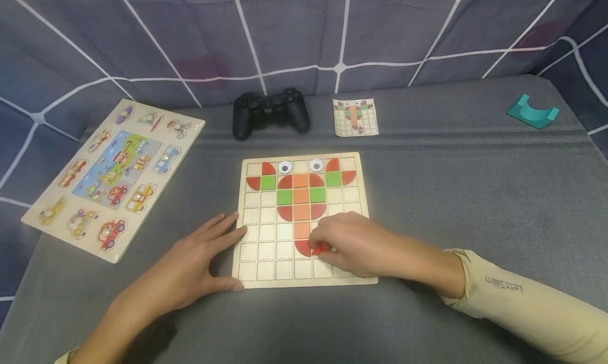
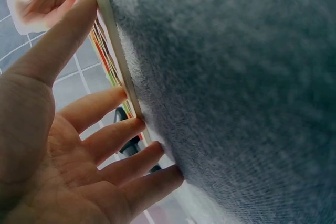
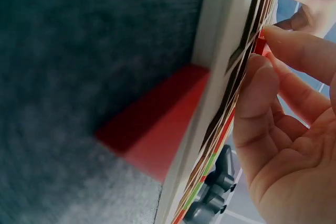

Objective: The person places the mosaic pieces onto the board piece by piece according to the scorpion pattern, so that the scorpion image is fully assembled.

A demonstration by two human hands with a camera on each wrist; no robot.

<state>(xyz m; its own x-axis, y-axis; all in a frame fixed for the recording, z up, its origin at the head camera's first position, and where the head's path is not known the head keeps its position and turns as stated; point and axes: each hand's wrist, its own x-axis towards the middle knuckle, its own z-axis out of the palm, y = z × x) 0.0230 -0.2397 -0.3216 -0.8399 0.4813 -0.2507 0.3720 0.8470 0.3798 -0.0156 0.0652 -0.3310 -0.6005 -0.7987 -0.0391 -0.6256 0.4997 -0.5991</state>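
Note:
A wooden grid board (image 1: 266,270) lies on the grey cloth, with red quarter-circle tiles (image 1: 303,248), green square tiles (image 1: 285,197), orange square tiles (image 1: 301,196) and two eye tiles (image 1: 285,168) in its cells. Over the lower middle of the board, my right hand (image 1: 349,245) pinches a small red tile (image 1: 320,249) between thumb and fingers, beside the lowest red tile. My left hand (image 1: 190,264) touches the board's left edge with spread fingers and thumb. In the right wrist view, another red piece (image 3: 163,129) lies on the cloth against the board's edge.
A small picture card (image 1: 342,127) showing a similar tile pattern lies behind the board, next to a black game controller (image 1: 269,112). A vehicle puzzle board (image 1: 106,158) lies at the left. A teal curved piece (image 1: 532,116) sits at the far right.

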